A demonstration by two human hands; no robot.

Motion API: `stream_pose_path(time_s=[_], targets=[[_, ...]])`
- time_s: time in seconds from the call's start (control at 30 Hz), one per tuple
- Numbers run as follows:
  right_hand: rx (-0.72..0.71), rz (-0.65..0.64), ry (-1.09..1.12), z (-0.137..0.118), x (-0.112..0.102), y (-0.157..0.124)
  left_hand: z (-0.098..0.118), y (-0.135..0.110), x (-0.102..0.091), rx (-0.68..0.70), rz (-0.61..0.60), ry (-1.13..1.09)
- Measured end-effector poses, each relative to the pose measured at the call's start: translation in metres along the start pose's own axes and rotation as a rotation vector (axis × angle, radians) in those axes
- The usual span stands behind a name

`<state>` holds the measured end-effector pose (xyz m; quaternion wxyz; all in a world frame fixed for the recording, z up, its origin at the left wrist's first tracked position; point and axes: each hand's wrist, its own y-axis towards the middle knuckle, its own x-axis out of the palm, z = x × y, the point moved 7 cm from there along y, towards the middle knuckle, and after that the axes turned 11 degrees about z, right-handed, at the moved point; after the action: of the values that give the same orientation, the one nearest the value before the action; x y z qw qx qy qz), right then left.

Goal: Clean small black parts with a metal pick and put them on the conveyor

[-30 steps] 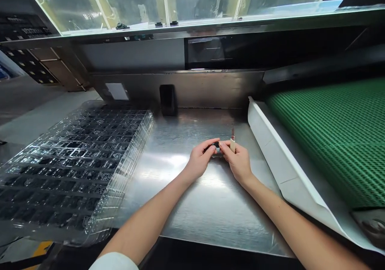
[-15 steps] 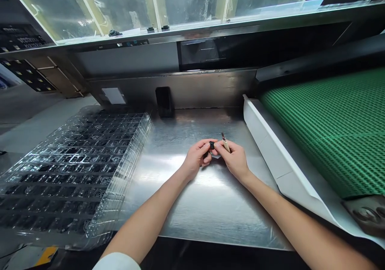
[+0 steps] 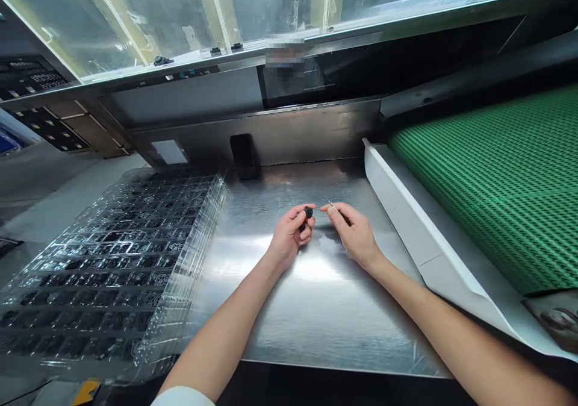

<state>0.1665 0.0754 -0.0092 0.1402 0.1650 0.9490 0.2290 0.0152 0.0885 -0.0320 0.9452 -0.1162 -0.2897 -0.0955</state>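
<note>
My left hand (image 3: 289, 237) pinches a small round black plastic part (image 3: 309, 212) between thumb and fingers, its ribbed face turned to the right. My right hand (image 3: 354, 231) is closed round a small knife (image 3: 332, 205), whose thin tip points up and left; most of its handle is hidden in the fingers. A short gap separates the knife and right fingertips from the black part. Both hands are above the shiny metal worktop (image 3: 311, 321).
To the left stand stacked clear plastic trays (image 3: 103, 261) full of black parts. A white guard (image 3: 406, 213) borders the green conveyor belt (image 3: 501, 183) on the right. At the back, a black phone-like slab (image 3: 244, 156) leans against the metal wall.
My hands have drawn apart, the right one moving clear of the black part. The knife has turned from upright to a leftward slant. The view has tilted slightly.
</note>
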Motion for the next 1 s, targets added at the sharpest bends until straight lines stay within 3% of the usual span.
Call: stream_pose_path(time_s=[0.43, 0.8, 1.0], targets=[[-0.313, -0.106, -0.179, -0.013, 0.010, -0.015, 0.002, 0.001, -0.005, 0.049, 0.030, -0.053], [-0.270, -0.080, -0.231, -0.007, 0.008, -0.013, 0.002, 0.000, -0.004, 0.069, 0.030, -0.083], [-0.317, -0.057, -0.244, -0.011, 0.006, -0.014, 0.003, 0.000, -0.004, 0.067, 0.035, -0.093]])
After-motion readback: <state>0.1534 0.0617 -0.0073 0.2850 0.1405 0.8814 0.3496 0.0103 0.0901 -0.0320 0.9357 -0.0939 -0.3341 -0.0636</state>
